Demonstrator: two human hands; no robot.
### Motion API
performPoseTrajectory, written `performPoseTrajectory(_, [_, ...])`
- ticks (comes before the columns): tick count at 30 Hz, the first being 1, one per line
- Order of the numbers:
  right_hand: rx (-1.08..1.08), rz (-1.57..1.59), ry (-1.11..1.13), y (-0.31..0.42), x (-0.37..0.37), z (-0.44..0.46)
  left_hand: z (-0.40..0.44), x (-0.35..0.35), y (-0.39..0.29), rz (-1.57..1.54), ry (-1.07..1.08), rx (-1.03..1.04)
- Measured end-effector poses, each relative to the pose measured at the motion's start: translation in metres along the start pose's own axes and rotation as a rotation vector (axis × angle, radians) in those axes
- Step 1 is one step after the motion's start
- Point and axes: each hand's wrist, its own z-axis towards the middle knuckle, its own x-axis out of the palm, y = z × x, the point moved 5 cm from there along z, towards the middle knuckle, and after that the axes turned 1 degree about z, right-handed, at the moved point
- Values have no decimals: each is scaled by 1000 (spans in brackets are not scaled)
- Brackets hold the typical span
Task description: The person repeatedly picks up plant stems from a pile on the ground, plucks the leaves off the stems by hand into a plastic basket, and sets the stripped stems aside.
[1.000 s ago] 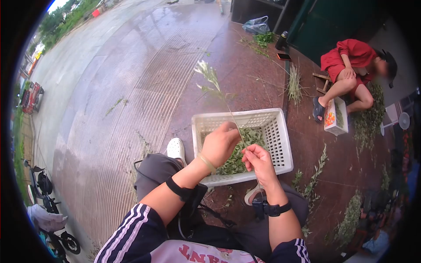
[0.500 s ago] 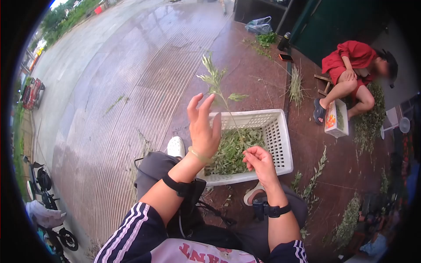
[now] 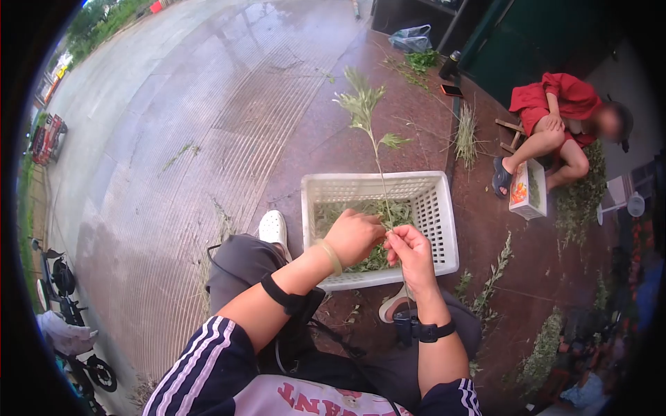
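Had both hands together over the white plastic crate (image 3: 364, 280). With the right hand (image 3: 409, 251), pinched the leafy stem (image 3: 376, 144) tightly between thumb and forefinger. With the left hand (image 3: 355, 239), bent the fingers inward beside the stalk, just above that pinch, back of the hand upward; could not tell whether gripping it or only close to it.

Pointed the stem up and away, past the crate's far rim, with its top seen against the reddish floor (image 3: 416, 149). Noted a thin, slightly bent stalk, largely bare, with a feathery grey-green tuft at the tip and one smaller leafy shoot below; also made out a bare length beneath the right hand.

Counted one stem in hold, one crate, and one heap of green leaves (image 3: 401, 210) inside, too dense to number singly. Counted two pale clogs (image 3: 272, 227), one left of the crate, the other by its near edge, partly hidden. Toward the upper right, counted one seated person in red (image 3: 555, 97), one carton (image 3: 520, 191) by the feet, one phone (image 3: 451, 90), one bottle (image 3: 451, 64), one plastic bag (image 3: 411, 38) and one bundle of stalks (image 3: 466, 135).
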Motion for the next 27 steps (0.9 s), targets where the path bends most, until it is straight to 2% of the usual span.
performPoseTrajectory(2, [-18, -10, -37, 2, -4, 0, -3, -3, 6, 4, -197, -57])
performPoseTrajectory(3, [-25, -24, -56, 0, -7, 1, 0, -9, 14, 5, -213, -150])
performPoseTrajectory(6, [-24, -62, -78, -3, -12, 2, -3, -40, 29, -456, -553, -405])
performPoseTrajectory(9, [3, -96, -58, -7, -11, 1, -8, -62, 34, -712, -841, -481])
performPoseTrajectory(12, [45, -125, -51, -10, -6, -2, -13, -73, 42, -410, -927, -437])
performPoseTrajectory(13, [53, -127, -47, -12, -7, -2, -14, -75, 39, -433, -951, -406])
performPoseTrajectory(16, [66, -131, -35, -13, -6, -2, -14, -64, 49, -401, -931, -339])
performPoseTrajectory(19, [65, -119, -18, -15, -4, -2, -16, -61, 50, -418, -898, -475])
performPoseTrajectory(22, [66, -87, -6, -12, 0, -3, -10, -47, 46, -640, -726, -512])
performPoseTrajectory(23, [68, -73, -4, -11, 1, -4, -8, -44, 36, -599, -648, -489])
performPoseTrajectory(26, [25, -7, 23, -4, 5, -4, 1, -21, 17, -314, -306, -221])
performPoseTrajectory(27, [2, -18, 7, -3, 3, -3, 1, -2, 18, -233, -62, -259])
